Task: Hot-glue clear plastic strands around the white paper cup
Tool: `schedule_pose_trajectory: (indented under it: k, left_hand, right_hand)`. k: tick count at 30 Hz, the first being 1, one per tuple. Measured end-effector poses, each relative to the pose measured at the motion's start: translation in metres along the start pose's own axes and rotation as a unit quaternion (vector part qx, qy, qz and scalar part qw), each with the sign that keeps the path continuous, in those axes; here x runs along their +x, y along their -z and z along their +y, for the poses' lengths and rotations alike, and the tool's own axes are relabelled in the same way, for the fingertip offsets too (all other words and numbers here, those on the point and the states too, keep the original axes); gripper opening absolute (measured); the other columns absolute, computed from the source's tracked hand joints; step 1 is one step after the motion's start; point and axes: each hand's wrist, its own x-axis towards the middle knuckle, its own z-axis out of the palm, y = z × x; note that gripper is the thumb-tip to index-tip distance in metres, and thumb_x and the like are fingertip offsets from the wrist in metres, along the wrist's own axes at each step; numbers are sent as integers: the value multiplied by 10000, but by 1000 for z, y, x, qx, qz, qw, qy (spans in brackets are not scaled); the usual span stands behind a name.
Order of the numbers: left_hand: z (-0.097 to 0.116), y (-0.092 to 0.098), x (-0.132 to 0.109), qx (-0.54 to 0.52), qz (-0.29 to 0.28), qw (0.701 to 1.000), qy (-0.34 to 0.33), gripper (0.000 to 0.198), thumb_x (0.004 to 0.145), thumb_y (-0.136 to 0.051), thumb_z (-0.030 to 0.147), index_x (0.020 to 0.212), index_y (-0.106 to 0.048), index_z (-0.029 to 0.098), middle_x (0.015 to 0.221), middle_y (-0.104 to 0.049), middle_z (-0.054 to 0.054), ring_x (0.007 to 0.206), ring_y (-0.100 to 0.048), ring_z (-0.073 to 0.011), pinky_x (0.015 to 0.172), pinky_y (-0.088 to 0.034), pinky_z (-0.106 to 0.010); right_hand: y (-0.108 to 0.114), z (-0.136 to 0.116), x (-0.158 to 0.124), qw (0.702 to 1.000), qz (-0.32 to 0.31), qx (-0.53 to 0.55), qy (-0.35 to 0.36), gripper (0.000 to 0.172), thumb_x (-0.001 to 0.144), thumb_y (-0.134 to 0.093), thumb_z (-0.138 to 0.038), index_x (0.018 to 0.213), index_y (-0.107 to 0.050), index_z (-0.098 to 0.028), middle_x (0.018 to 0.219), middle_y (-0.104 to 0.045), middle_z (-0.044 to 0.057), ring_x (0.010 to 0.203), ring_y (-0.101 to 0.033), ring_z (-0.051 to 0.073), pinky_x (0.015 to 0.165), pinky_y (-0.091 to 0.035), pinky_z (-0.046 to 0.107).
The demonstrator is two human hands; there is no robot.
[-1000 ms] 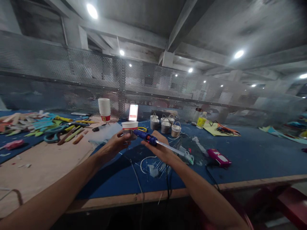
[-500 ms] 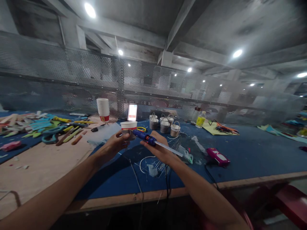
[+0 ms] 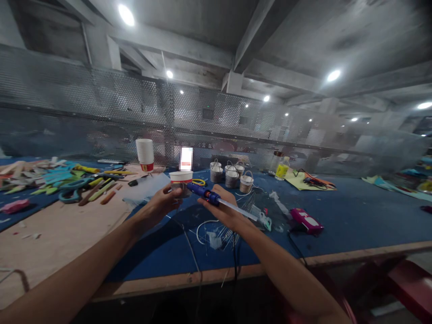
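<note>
My left hand [image 3: 165,200] is closed around a paper cup [image 3: 181,177] with a white and red upper band; its lower part looks wrapped in grey-brown cord. In my right hand [image 3: 221,204] is a blue hot glue gun [image 3: 203,192], a clear glue stick [image 3: 238,210] jutting from its back end. The gun's front end points at the cup's side; whether the tip touches it I cannot tell. A loose cord [image 3: 191,245] hangs below the cup across the blue table top [image 3: 151,252].
Several small wrapped buckets with handles [image 3: 231,177] stand beyond my hands. A stack of paper cups [image 3: 145,153] and scissors [image 3: 72,189] are to the left. Thin wires [image 3: 229,234] lie below my right hand. A magenta box [image 3: 306,220] and a yellow bottle [image 3: 282,168] are to the right.
</note>
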Motion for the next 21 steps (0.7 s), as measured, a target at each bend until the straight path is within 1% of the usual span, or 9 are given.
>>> schedule_pose_trajectory:
  k: [4,7,12,15,17,21]
  left_hand:
    - [2,0,-2,5,-1,1000,2,504,721,-1019,441,1126,-812,223,965,-851,-76,703,-707,-156,670,-520,-263]
    - [4,-1,-4,5,1,1000,2,499,717,-1020,439,1121,-815,230,1003,-854,-75,727,-716,-158,695,-532,-266]
    - [4,-2,-3,13,17,1000,-2,548,668,-1036,459,1114,-814,229,1026,-856,-92,759,-737,-194,707,-544,-295]
    - [1,0,0,13,12,1000,-5,539,672,-1034,459,1109,-815,232,996,-854,-95,800,-751,-215,705,-537,-300]
    - [0,2,2,11,6,1000,-3,532,683,-1032,456,1113,-816,229,999,-853,-96,814,-747,-210,706,-533,-293]
    - [0,3,1,0,-1,1000,-1,496,710,-1023,452,1104,-821,229,1057,-849,-90,789,-722,-173,701,-525,-271]
  right_hand:
    - [1,-1,0,1000,-3,5,-4,309,1044,-692,-507,918,-699,-226,917,-637,19,781,-589,167,731,-489,278]
    - [2,-2,1,1000,-3,6,-6,326,1048,-686,-509,892,-684,-223,903,-627,13,764,-576,159,716,-473,274]
    - [1,1,0,1000,6,-1,-11,360,1043,-700,-496,818,-642,-221,877,-616,7,735,-556,147,690,-452,271]
    - [0,3,0,1000,6,4,-8,340,1041,-704,-495,845,-653,-223,894,-623,9,741,-562,149,702,-462,275]
    - [0,3,0,1000,5,5,-6,318,1035,-713,-492,872,-668,-223,910,-630,11,749,-568,152,718,-474,280]
    - [1,1,0,1000,1,9,-4,294,1034,-717,-478,890,-681,-225,917,-636,12,750,-574,154,723,-479,286]
